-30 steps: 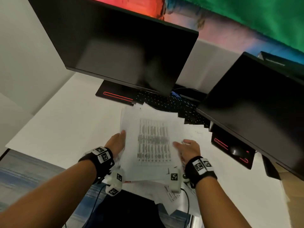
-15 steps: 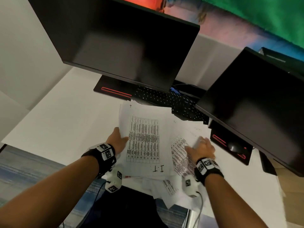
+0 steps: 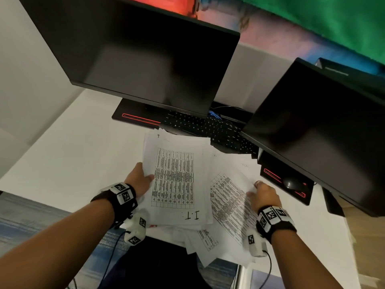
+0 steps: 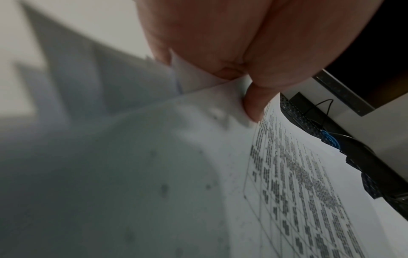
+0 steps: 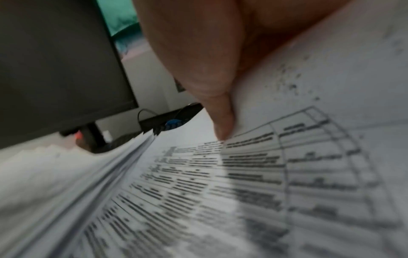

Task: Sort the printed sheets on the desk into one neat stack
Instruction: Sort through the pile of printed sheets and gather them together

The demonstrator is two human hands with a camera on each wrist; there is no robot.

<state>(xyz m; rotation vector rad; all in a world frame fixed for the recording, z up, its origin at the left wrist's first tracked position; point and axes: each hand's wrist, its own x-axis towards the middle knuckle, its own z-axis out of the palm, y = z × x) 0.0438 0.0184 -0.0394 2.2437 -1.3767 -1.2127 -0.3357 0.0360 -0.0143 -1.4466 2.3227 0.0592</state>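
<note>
White desk [image 3: 62, 159] fills the lower half of the head view, with two dark monitors [image 3: 133, 55] hanging over a black keyboard [image 3: 208, 126] and a black mouse [image 3: 291, 182] off to the right. Printed sheets lie spread at the near edge of the desk, some hanging over it. The left hand [image 3: 138, 180] grips the left edge of a stack of sheets [image 3: 175, 178], thumb [image 4: 253, 104] on top and fingers curled beneath; the top page shows a table and the letters "I.T." The right hand [image 3: 263, 193] pinches a loose sheet [image 3: 229, 201] just beside the stack, thumb [image 5: 220, 118] pressed onto its printed face, the page curving upward. More pages [image 3: 206, 240] lie fanned below both.
</note>
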